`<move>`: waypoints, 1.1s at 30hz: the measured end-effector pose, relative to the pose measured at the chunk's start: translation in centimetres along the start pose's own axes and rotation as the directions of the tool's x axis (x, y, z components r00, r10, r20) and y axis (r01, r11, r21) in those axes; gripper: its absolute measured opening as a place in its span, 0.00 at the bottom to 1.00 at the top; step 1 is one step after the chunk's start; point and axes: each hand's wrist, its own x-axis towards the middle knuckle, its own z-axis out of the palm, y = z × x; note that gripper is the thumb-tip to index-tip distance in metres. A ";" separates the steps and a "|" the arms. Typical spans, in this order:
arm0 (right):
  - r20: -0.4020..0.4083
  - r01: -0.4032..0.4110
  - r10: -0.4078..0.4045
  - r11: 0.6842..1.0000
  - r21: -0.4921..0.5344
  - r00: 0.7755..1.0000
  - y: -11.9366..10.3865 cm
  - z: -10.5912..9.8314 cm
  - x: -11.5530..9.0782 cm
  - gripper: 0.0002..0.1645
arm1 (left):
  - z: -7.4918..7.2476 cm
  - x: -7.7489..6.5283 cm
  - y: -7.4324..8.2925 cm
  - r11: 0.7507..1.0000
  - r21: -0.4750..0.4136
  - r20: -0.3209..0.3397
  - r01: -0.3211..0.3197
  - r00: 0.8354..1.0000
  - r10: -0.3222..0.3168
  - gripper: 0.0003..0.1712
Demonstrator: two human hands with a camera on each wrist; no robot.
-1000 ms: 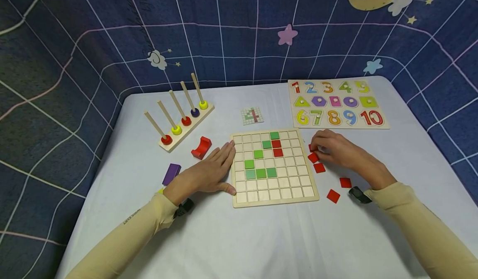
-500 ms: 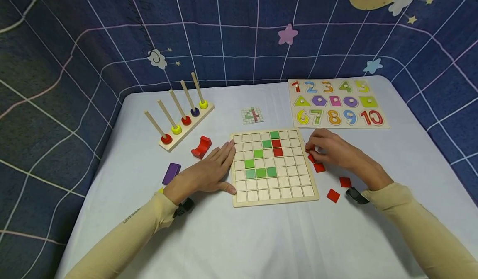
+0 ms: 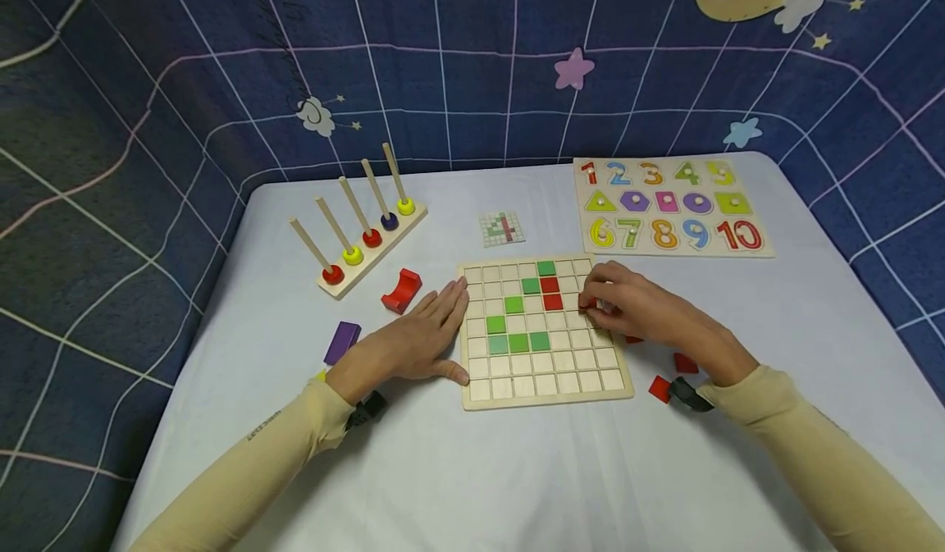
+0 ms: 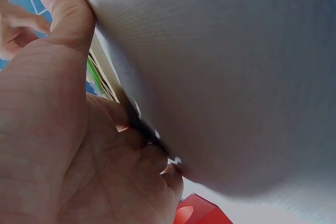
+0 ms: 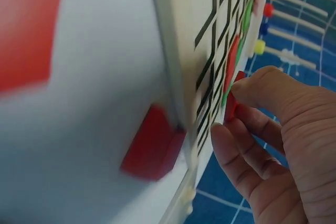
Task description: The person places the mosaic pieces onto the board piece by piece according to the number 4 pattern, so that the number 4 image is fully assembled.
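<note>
A wooden grid board [image 3: 546, 405] lies flat on the white-covered table. Green square tiles [image 3: 513, 304] step down across its cells, and two red tiles [image 3: 552, 301] sit one below the other. My left hand [image 3: 413, 335] lies with fingers extended along the board's left edge, its thumb at the rim. Over the right side of the board, my right hand [image 3: 642, 302] pinches a red square tile [image 5: 230, 107] between thumb and fingers. Loose red tiles [image 3: 685, 363] lie to the right of the board, some partly hidden under the right hand and wrist.
Beyond the board lies a small patterned card [image 3: 501, 229]. At back right is a number-and-shape puzzle [image 3: 764, 248]. A pegged stacking stand [image 3: 372, 258] is at back left, with a curved red block [image 3: 402, 291] and a purple block [image 3: 343, 342] near my left arm.
My right hand has picked up a red tile from beside the board and carried it left, over the board's right columns. My left hand has stayed at the board's edge.
</note>
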 end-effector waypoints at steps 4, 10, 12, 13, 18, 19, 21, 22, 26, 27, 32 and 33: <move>-0.032 0.098 -0.098 0.995 0.001 0.995 -0.5 1.2 0.6 0.08 | 0.1 0.1 -0.1 1.000 0.005 0.001 0.001 1.000 -0.001 0.75; -0.072 0.201 -0.200 0.980 0.009 0.977 -1.1 2.5 1.3 0.09 | 0.0 0.1 -0.1 1.000 0.010 0.001 0.003 1.000 -0.003 0.75; -0.071 0.209 -0.208 0.978 0.018 0.976 -1.3 2.8 1.5 0.09 | 0.0 0.1 -0.1 1.000 0.009 0.002 0.002 1.000 -0.002 0.75; -0.064 0.210 -0.209 0.977 0.019 0.976 -1.4 2.8 1.6 0.08 | 0.1 0.1 -0.1 1.000 0.009 0.003 0.002 1.000 -0.002 0.75; -0.015 0.169 -0.168 0.986 0.014 0.986 -1.8 2.8 1.9 0.05 | 0.0 0.0 -0.1 1.000 0.016 -0.002 0.004 1.000 -0.004 0.75; -0.008 0.156 -0.156 0.988 0.013 0.988 -1.9 2.7 1.9 0.05 | 0.0 0.0 -0.1 1.000 0.017 -0.002 0.004 1.000 -0.004 0.75; 0.003 0.136 -0.136 0.990 0.020 0.991 -2.0 2.6 2.0 0.04 | 0.0 -0.1 -0.1 1.000 0.015 -0.002 0.005 1.000 -0.005 0.75; 0.007 0.128 -0.128 0.991 0.025 0.992 -2.0 2.5 2.1 0.04 | -0.1 -0.1 -0.1 1.000 0.014 -0.002 0.005 1.000 -0.004 0.75; 0.019 0.103 -0.104 0.994 0.042 0.994 -2.1 2.4 2.1 0.04 | -0.1 -0.1 -0.1 1.000 0.012 0.000 0.003 1.000 -0.003 0.75; 0.021 0.096 -0.097 0.995 0.040 0.995 -2.2 2.4 2.1 0.03 | -0.1 -0.1 -0.1 1.000 0.012 0.000 0.002 1.000 -0.002 0.75; 0.036 0.080 -0.080 0.997 0.008 0.996 -2.3 2.3 2.0 0.03 | -0.1 0.1 0.0 1.000 0.017 0.005 0.004 1.000 -0.004 0.75; 0.035 0.080 -0.080 0.997 -0.007 0.996 -2.3 2.3 2.0 0.04 | -0.1 0.1 0.0 1.000 0.018 0.005 0.004 1.000 -0.004 0.75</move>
